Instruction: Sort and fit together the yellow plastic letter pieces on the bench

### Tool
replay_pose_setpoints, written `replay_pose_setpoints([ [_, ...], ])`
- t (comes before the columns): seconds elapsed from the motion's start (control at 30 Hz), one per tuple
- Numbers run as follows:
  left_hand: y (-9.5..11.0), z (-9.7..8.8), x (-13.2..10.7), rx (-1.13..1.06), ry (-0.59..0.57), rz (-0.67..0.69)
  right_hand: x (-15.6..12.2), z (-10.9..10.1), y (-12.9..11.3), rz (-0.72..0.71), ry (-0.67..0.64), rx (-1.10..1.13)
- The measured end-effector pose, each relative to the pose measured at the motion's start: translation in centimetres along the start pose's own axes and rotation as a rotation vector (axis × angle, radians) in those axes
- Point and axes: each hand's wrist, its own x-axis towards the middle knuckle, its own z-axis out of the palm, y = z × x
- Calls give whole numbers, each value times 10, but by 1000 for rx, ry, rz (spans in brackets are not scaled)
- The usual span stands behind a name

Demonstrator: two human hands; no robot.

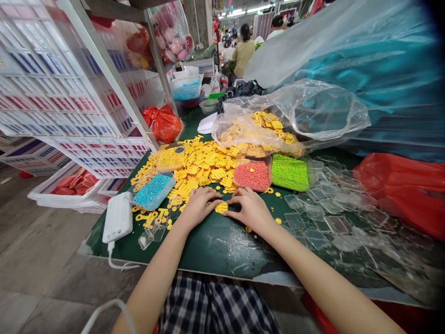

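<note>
My left hand (199, 204) and my right hand (249, 208) rest close together on the dark green tabletop (215, 246). Between their fingertips lies a small yellow plastic piece (221, 207), pinched from both sides with curled fingers. Just behind it spreads a heap of yellow plastic pieces (201, 169). Clear trays of small beads stand around the heap: a blue one (154, 190), a yellow one (171, 158), a red one (251, 175) and a green one (289, 172).
A white power bank (118, 217) with a cable lies at the left edge. Clear plastic lids (327, 218) cover the right side. Clear bag of yellow parts (264, 130) at the back, red bags (403, 192) right. White crates (62, 93) stack left. A person stands far behind.
</note>
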Motion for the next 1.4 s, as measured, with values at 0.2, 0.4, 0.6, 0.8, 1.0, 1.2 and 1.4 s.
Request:
replay_pose_setpoints([
  [0.2,10,0,-4,118,51,60,-1,6,3,-41,32,-22],
  [0.4,-21,-54,18,116,441,-16,0,8,5,-85,47,-46],
  [0.6,-97,-138,54,414,178,-422,0,13,8,-142,97,-58],
  [0.8,-129,-155,77,489,-111,-481,0,17,11,-139,114,-41],
  [1.0,-131,-138,93,514,-194,-499,1,14,9,-131,107,-30],
  [1.2,-113,-143,88,537,-54,-484,1,11,5,-120,101,-21],
  [1.4,-38,-120,67,281,349,-176,1,8,4,-104,82,-25],
])
